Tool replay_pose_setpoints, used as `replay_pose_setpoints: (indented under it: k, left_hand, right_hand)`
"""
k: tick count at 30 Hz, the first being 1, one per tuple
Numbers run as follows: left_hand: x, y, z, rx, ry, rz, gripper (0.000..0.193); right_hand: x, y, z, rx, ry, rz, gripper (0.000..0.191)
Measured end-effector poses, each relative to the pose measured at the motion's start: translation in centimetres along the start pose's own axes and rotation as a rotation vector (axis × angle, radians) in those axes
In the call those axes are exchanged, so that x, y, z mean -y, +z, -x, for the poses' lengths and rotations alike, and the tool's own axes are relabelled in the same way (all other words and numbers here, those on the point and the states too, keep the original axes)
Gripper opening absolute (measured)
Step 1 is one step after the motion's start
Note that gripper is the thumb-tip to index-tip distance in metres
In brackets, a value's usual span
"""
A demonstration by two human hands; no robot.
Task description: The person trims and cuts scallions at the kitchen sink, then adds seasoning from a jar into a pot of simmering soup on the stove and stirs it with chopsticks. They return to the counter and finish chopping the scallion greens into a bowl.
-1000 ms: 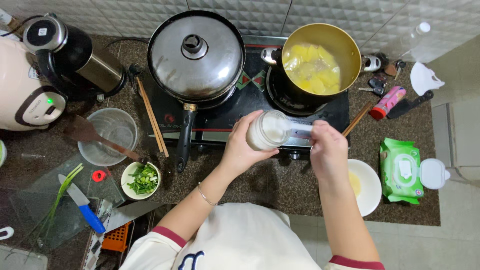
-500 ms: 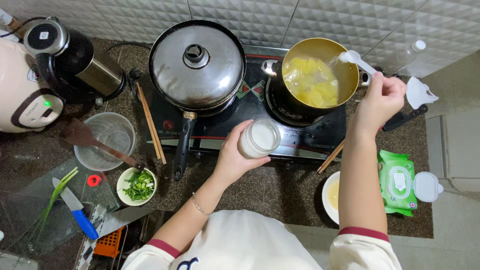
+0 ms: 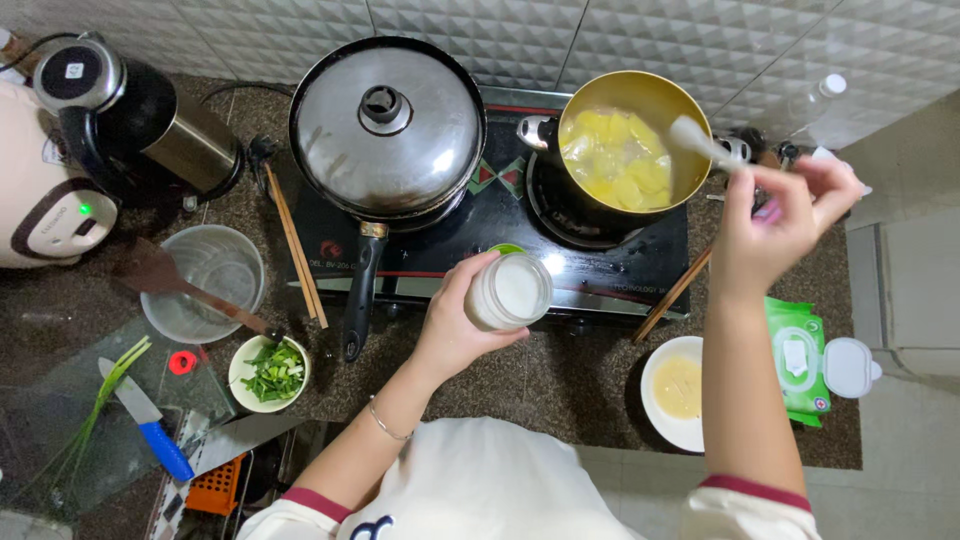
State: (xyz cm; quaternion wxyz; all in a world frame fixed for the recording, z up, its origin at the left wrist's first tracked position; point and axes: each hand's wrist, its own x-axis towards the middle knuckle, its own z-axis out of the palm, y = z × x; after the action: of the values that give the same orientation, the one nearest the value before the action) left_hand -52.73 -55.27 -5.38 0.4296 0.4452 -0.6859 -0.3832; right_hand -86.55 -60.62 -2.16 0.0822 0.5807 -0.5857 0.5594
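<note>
My left hand [image 3: 455, 330] holds an open glass jar [image 3: 508, 291] of white powder above the front edge of the black stove [image 3: 500, 240]. My right hand [image 3: 785, 220] grips a white plastic spoon [image 3: 700, 140] whose bowl hangs over the rim of the brass-coloured pot [image 3: 625, 150]. The pot sits on the right burner and holds pale yellow slices in liquid. A lidded frying pan [image 3: 385, 130] with a black handle fills the left burner.
Wooden chopsticks [image 3: 293, 245] lie left of the stove, another pair [image 3: 672, 295] at its right. A white bowl [image 3: 676, 392] with yellowish liquid, a wet-wipes pack [image 3: 797, 360], a bowl of chopped greens [image 3: 270, 372], a glass bowl with spatula [image 3: 205, 285], a knife [image 3: 150, 425] and kettles [image 3: 130, 125] surround it.
My right hand left the jar with the spoon and rose to the pot, then lowered the spoon's bowl over its rim. The jar in my left hand stayed near the stove's front.
</note>
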Motion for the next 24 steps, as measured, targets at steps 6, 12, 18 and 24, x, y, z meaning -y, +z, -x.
replay_pose_setpoints:
  k: [6, 12, 18, 24]
  left_hand:
    - [-0.3, -0.6, -0.9, -0.028, 0.141, -0.098, 0.095]
    - [-0.5, -0.9, -1.0, 0.0, 0.186, -0.132, 0.096]
    - [-0.4, -0.4, -0.8, -0.07, 0.127, -0.104, 0.096]
    - [-0.1, 0.4, -1.1, -0.097, 0.051, -0.058, 0.095]
  right_hand:
    - [8.1, -1.4, 6.1, 0.327, 0.09, -0.361, 0.013]
    - [11.3, 0.8, 9.0, 0.454, 0.129, -0.185, 0.016]
    - [9.0, 1.5, 10.2, 0.415, 0.616, -0.651, 0.019]
    - [7.1, 1.5, 10.3, 0.331, 0.771, -0.883, 0.014]
